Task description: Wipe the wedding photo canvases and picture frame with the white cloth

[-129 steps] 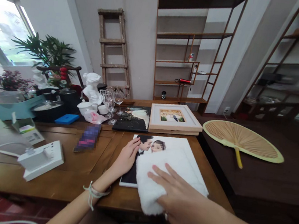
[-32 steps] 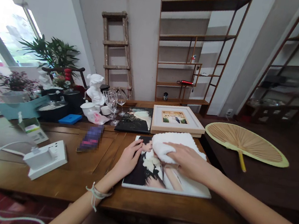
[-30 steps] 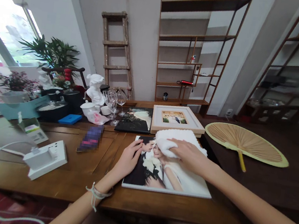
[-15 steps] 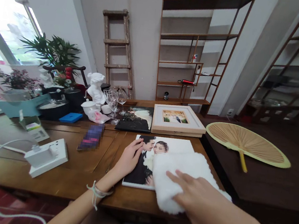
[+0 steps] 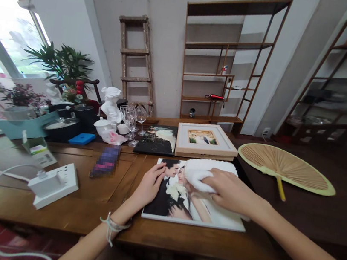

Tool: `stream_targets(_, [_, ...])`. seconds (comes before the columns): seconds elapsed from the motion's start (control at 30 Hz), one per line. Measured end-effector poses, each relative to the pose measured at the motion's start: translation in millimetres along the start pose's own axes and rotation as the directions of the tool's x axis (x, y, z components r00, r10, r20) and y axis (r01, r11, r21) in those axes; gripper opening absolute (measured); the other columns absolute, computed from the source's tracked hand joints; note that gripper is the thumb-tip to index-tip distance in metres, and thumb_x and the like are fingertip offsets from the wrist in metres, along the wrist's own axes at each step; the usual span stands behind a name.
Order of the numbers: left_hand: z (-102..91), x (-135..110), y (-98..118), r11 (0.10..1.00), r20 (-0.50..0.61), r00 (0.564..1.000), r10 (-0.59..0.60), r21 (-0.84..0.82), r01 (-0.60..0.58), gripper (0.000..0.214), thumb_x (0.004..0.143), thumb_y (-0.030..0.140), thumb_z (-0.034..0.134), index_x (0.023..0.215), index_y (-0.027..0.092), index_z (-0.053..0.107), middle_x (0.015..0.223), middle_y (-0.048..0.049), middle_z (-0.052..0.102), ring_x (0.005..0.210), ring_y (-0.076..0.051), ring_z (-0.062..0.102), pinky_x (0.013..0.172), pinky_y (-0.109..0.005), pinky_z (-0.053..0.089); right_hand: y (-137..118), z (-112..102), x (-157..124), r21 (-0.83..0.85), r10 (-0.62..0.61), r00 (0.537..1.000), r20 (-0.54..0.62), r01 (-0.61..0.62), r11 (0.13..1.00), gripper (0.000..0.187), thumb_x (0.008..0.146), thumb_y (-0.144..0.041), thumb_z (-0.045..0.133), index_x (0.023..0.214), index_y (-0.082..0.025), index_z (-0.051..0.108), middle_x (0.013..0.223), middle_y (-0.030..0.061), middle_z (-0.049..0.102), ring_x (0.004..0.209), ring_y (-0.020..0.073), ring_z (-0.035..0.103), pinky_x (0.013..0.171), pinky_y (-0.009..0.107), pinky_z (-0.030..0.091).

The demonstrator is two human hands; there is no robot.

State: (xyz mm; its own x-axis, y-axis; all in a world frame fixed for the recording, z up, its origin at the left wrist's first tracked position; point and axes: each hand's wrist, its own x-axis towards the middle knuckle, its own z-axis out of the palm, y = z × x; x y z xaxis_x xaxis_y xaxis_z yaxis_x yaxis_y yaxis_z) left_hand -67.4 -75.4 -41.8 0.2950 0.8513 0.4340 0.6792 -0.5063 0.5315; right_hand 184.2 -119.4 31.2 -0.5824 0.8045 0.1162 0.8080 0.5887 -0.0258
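Observation:
A wedding photo panel [image 5: 178, 210] lies flat on the wooden table, showing a couple, one in a dark suit and one in white. My left hand [image 5: 152, 183] rests on the panel's left edge with its fingers stretched out, holding nothing. Bunched under the fingers of my right hand [image 5: 228, 189] is a white fluffy cloth [image 5: 198, 174], pressed on the panel's upper right part. The cloth and my right hand hide part of the picture there.
Behind the panel lie a framed photo [image 5: 237, 149] and a dark photo panel [image 5: 154, 146]. Wine glasses [image 5: 131, 120] and a white bust [image 5: 111, 106] stand further left. A power strip [image 5: 56, 184] with a white cable sits on the left; a hand fan [image 5: 285, 163] lies right.
My right hand has moved the cloth away from me to the panel's upper part, uncovering its lower right. The cloth is now more bunched. My left hand has stayed in place.

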Motion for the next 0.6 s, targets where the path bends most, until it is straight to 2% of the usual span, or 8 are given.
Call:
stream_targets(0.1, [0.3,0.0,-0.4,1.000,0.000,1.000,0.001,0.002,-0.001,0.031,0.087,0.017,0.040,0.107,0.014,0.063,0.124,-0.0106,0.057,0.114,-0.020,0.054,0.100,-0.036,0.039,17.6,12.7,12.9,0.027,-0.030,0.999,-0.040,0.031,0.999,0.035,0.064,-0.004,0.047,0.093,-0.016,0.063,0.100,0.0136,0.061,0.104,0.0296,0.050,0.083,0.039,0.038])
stream_targets(0.2, [0.4,0.0,-0.7,1.000,0.001,1.000,0.003,0.004,-0.003,0.031,0.087,0.017,0.039,0.107,0.013,0.063,0.124,-0.0111,0.057,0.114,-0.020,0.054,0.100,-0.036,0.040,26.9,26.2,17.7,0.040,-0.034,0.998,-0.043,0.036,0.999,0.045,0.064,-0.002,0.046,0.105,-0.015,0.061,0.121,0.0161,0.053,0.126,0.0319,0.032,0.097,0.047,0.030])
stream_targets(0.27, [0.5,0.1,-1.0,1.000,-0.001,1.000,0.005,0.004,-0.005,0.031,0.087,0.017,0.040,0.107,0.013,0.063,0.124,-0.0114,0.057,0.114,-0.020,0.054,0.100,-0.036,0.040,25.5,32.9,15.4,0.047,-0.045,0.998,-0.034,0.047,0.998,0.050,0.064,0.000,0.044,0.109,-0.016,0.059,0.133,0.0143,0.045,0.131,0.0306,0.023,0.102,0.050,0.024])
stream_targets(0.37, [0.9,0.1,-1.3,1.000,-0.007,1.000,0.010,0.005,-0.010,0.031,0.087,0.017,0.040,0.107,0.015,0.063,0.123,-0.0102,0.057,0.113,-0.019,0.054,0.100,-0.036,0.040,10.7,34.7,3.7,0.053,-0.062,0.998,-0.002,0.062,0.997,0.047,0.065,-0.001,0.042,0.104,-0.015,0.062,0.141,0.0141,0.035,0.132,0.0299,0.020,0.104,0.049,0.022])
stream_targets(0.47, [1.6,-0.1,-1.5,1.000,-0.013,1.000,0.014,0.007,-0.014,0.031,0.087,0.017,0.040,0.106,0.017,0.063,0.122,-0.0089,0.058,0.113,-0.019,0.054,0.100,-0.036,0.040,-16.1,26.7,-15.5,0.058,-0.087,0.995,0.056,0.084,0.995,0.039,0.068,-0.002,0.042,0.098,-0.012,0.064,0.141,0.0170,0.033,0.131,0.0323,0.020,0.104,0.050,0.024])
stream_targets(0.6, [2.2,-0.5,-1.2,1.000,-0.008,1.000,0.013,0.008,-0.013,0.031,0.087,0.018,0.039,0.108,0.015,0.063,0.123,-0.0100,0.057,0.114,-0.019,0.054,0.100,-0.037,0.039,-56.8,11.7,-41.9,0.087,-0.162,0.975,0.153,0.150,0.985,0.044,0.069,-0.002,0.043,0.108,-0.008,0.061,0.142,0.0202,0.029,0.130,0.0375,0.018,0.102,0.055,0.025])
